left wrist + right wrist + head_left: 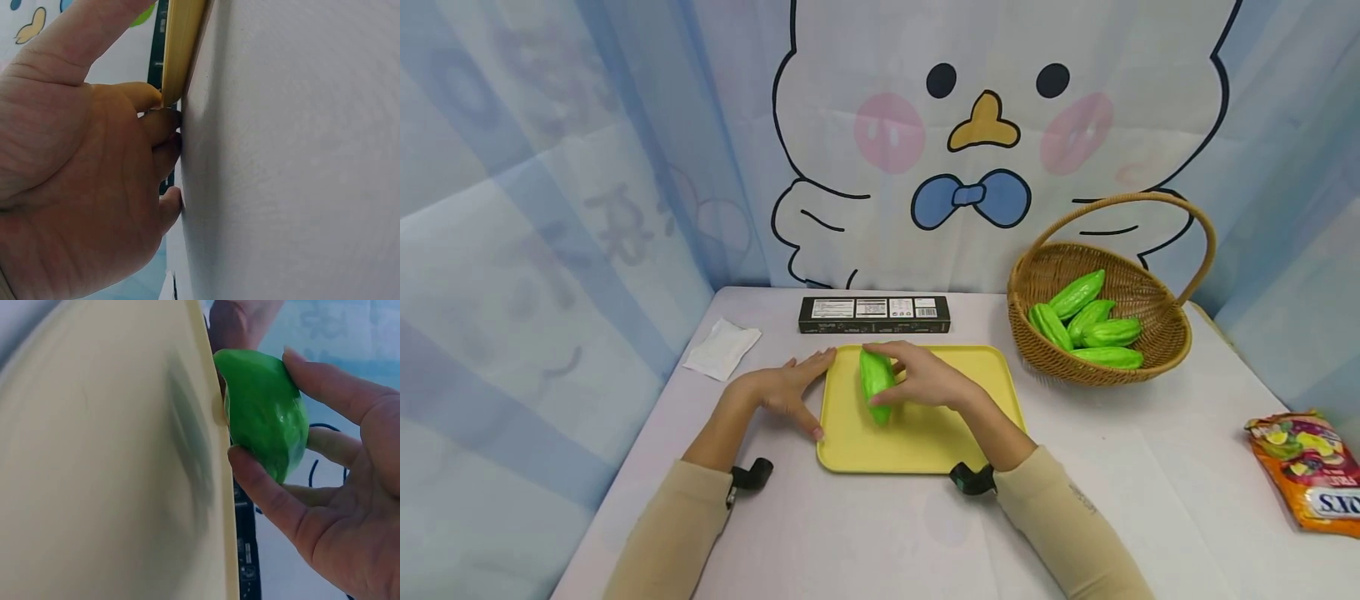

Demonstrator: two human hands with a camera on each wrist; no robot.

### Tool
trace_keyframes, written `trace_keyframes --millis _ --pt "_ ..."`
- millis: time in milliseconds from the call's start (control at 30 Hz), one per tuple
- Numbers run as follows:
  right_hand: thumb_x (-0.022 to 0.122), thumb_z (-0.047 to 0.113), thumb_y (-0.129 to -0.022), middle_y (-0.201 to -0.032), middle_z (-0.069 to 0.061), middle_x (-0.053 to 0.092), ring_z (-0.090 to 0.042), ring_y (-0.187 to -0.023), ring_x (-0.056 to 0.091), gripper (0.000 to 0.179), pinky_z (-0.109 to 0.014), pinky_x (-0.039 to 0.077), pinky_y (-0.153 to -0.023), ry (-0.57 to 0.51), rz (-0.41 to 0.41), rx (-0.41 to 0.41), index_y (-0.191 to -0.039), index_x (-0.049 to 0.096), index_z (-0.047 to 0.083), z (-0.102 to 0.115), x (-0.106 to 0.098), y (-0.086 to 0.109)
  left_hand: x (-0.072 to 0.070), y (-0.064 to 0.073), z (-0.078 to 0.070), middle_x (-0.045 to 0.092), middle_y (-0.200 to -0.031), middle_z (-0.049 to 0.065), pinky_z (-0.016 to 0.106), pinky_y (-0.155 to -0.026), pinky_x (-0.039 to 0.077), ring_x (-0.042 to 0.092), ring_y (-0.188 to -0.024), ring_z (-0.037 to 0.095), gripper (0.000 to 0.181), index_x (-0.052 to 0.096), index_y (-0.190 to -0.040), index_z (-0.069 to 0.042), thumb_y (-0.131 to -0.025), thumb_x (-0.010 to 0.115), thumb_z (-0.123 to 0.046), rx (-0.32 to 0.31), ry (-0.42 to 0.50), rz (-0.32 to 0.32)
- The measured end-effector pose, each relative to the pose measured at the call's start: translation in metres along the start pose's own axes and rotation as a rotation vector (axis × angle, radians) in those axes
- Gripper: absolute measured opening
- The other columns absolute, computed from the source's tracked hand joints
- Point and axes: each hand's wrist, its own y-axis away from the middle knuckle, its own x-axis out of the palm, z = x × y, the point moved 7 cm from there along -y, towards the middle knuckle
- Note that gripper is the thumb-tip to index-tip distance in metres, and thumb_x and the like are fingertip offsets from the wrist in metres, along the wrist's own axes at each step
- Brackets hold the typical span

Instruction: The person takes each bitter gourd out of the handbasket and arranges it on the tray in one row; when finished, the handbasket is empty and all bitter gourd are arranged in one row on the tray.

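Observation:
In the head view, a green, ridged, elongated fruit (876, 385) stands out against the left part of a yellow tray (925, 454). My right hand (928, 379) holds this fruit between thumb and fingers, reaching round it from the right. The right wrist view shows the fruit (265, 409) with fingertips at both its sides, close over the tray's surface (112, 462). At the tray's left edge my left hand (786, 392) is spread, with thumb and forefinger along the rim. In the left wrist view, its fingers reach the tray's edge (181, 50).
A wicker basket (1022, 333) with several similar green fruits (1108, 333) stands tilted at the back right. Behind the tray lies a long black box (874, 315). A white packet (722, 348) is at the left, and an orange snack bag (1311, 475) at the far right.

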Motion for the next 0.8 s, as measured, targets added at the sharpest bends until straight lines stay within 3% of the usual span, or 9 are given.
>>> trace_keyframes --millis 200,433,800 --pt "0.088 0.026 -0.085 -0.153 -0.009 0.054 -0.024 -0.122 0.058 0.088 -0.046 0.052 -0.108 0.074 0.032 -0.005 -0.158 0.043 0.005 0.005 0.014 -0.007 0.002 0.000 0.000 -0.001 -0.177 0.002 0.059 -0.132 -0.001 -0.002 -0.164 0.028 0.149 0.001 -0.169 -0.019 -0.061 0.095 -0.060 -0.017 0.000 0.006" --pt "0.087 0.032 -0.086 -0.145 -0.010 0.058 -0.021 -0.114 0.056 0.089 -0.038 0.052 -0.102 0.144 0.016 0.027 -0.158 0.043 0.007 0.002 0.022 -0.010 0.001 0.000 0.000 -0.001 -0.177 0.002 0.062 -0.131 0.001 -0.003 -0.163 0.035 0.150 0.000 -0.169 -0.022 -0.060 0.095 -0.061 -0.034 0.002 0.008" --pt "0.084 0.039 -0.088 -0.157 -0.022 0.042 -0.025 -0.118 0.056 0.092 -0.040 0.052 -0.102 0.124 0.026 -0.001 -0.162 0.038 0.010 0.000 0.029 -0.010 0.001 0.001 -0.002 -0.001 -0.177 0.002 0.063 -0.130 0.001 -0.002 -0.163 0.035 0.148 0.001 -0.169 -0.020 -0.062 0.094 -0.061 -0.019 -0.007 0.009"
